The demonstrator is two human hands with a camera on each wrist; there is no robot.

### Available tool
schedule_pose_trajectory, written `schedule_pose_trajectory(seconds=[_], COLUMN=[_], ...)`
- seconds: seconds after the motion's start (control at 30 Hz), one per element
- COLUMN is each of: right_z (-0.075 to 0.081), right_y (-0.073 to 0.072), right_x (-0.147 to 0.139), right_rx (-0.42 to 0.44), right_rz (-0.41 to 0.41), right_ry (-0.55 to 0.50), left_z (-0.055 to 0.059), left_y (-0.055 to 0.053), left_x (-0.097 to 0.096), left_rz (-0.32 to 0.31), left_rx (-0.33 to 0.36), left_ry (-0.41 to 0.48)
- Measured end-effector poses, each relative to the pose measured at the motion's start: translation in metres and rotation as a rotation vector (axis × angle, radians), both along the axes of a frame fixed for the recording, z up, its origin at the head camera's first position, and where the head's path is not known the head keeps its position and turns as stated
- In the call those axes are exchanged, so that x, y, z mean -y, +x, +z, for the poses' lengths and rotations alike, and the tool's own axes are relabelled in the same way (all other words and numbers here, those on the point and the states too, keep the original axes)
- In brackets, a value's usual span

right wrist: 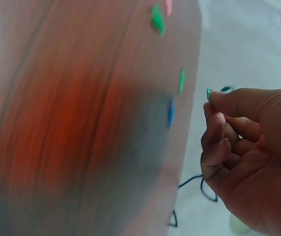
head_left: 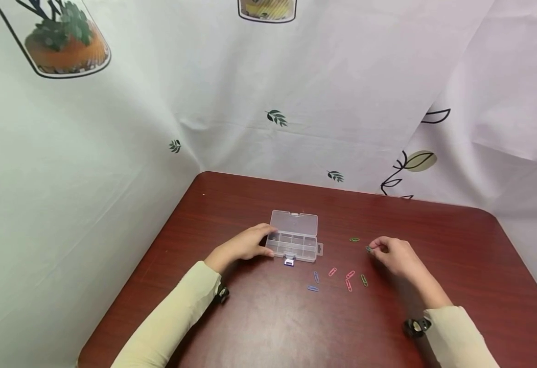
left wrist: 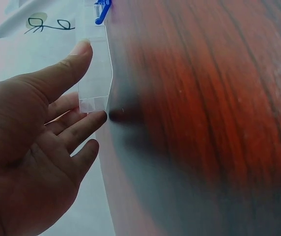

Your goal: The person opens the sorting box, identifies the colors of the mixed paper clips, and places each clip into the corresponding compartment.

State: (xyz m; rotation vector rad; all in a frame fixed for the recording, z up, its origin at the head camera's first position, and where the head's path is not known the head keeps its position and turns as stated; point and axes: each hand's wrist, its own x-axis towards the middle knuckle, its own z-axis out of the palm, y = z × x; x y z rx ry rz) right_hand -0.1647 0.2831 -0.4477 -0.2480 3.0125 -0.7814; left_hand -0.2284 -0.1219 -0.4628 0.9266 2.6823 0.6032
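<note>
A clear plastic compartment box (head_left: 291,245) sits on the table with its lid (head_left: 294,223) lying back on the far side. My left hand (head_left: 249,242) holds the box's left end, thumb at the near corner and fingers towards the hinge side. The box's blue latch (left wrist: 101,11) hangs at its front, beyond my left thumb. Off to the right, my right hand (head_left: 396,257) pinches a small green paper clip (right wrist: 209,94) between thumb and index finger. A blue clip (right wrist: 171,113) lies close by in the right wrist view. Every compartment looks bare.
Between the hands lie several pink clips (head_left: 348,284), blue clips (head_left: 312,288) and a green clip (head_left: 364,280). Another green clip (head_left: 354,239) lies farther back. A white patterned cloth (head_left: 342,102) hangs behind the dark red table (head_left: 259,317) and along its left side.
</note>
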Motion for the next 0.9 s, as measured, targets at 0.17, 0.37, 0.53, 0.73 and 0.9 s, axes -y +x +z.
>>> schedule_pose_trajectory(seconds=[0.17,0.37,0.53,0.73,0.9], right_z=[0.006,0.009,0.008,0.006,0.005], right_y=[-0.003,-0.007,-0.010,-0.013,-0.014], right_x=[0.018,0.036,0.052,0.071,0.085], right_rx=[-0.031,-0.041,-0.067,-0.092,-0.090], right_rz=[0.018,0.048,0.094,0.128,0.134], right_ry=[-0.032,-0.053,-0.075,-0.106,-0.124], left_z=[-0.001,-0.001,0.000,0.000,0.000], left_y=[0.000,0.001,0.001,0.002,0.002], left_x=[0.000,0.001,0.001,0.001,0.001], left_rz=[-0.004,-0.007,-0.004,-0.006,-0.009], left_rx=[-0.008,-0.007,-0.006,-0.007,-0.006], left_ry=[0.009,0.007,0.009,0.010,0.018])
